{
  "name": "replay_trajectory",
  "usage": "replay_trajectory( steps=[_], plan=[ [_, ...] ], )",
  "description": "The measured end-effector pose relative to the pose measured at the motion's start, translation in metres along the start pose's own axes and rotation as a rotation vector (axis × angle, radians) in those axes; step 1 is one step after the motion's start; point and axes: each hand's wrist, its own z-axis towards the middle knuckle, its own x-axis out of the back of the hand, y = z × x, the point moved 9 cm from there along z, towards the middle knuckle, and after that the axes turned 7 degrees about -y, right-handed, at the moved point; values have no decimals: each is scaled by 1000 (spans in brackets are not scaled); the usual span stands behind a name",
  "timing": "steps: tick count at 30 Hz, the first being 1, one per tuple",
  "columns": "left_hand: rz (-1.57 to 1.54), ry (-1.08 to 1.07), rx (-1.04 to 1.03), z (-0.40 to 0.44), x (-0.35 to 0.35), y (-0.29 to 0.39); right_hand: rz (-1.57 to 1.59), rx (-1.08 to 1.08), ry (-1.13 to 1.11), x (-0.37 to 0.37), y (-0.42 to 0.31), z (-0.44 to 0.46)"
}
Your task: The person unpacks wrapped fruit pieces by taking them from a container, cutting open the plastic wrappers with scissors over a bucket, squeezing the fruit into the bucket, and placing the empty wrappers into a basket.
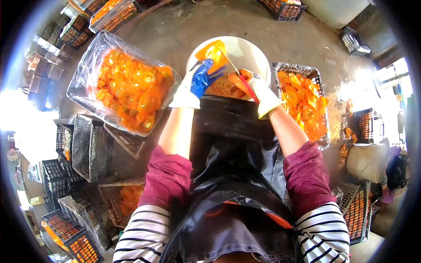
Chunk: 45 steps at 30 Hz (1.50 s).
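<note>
My left hand [201, 82], in a blue and white glove, is at the left side of a white tub. It holds up a flat, glossy orange piece [218, 48], peel-like, with a bright yellow patch; its exact kind is unclear. My right hand [261, 90], in a pale glove, grips a red-handled knife [251, 89]. The thin blade points up and left, its tip close to the orange piece. Below my hands, the white tub [257, 52] contains pale orange bits. Orange-brown shapes beside the right hand's fingers are hard to make out.
On the left, a plastic-lined crate [81, 90] is heaped with orange pieces. A black crate [326, 118] of flatter orange pieces stands on the right. A black apron [232, 140] covers my front. Stacked crates [90, 144] line the left side, and more crates [366, 125] stand far right.
</note>
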Motion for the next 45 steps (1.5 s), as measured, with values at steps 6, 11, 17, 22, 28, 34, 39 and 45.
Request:
replay_trajectory(
  steps=[6,11,17,22,28,34,39,45],
  plan=[
    [182,32,-47,1,11,1,-565,31,30,-15,-25,-8],
    [316,128,-126,7,27,1,-612,-32,19,-10,-14,-3],
    [291,125,-108,8,32,-2,-731,-25,18,-17,-21,-5],
    [409,291,41,-2,34,-7,-193,-90,-18,-6,13,7],
    [448,298,10,5,47,-8,-271,-44,-3,-8,8,7],
    [274,203,-196,8,44,2,-368,25,-37,-18,-1,4],
    [337,258,-38,4,52,-6,-49,-130,18,-18,5,2],
    [566,281,-4,1,41,-1,51,-90,23,-15,14,5]
  ],
)
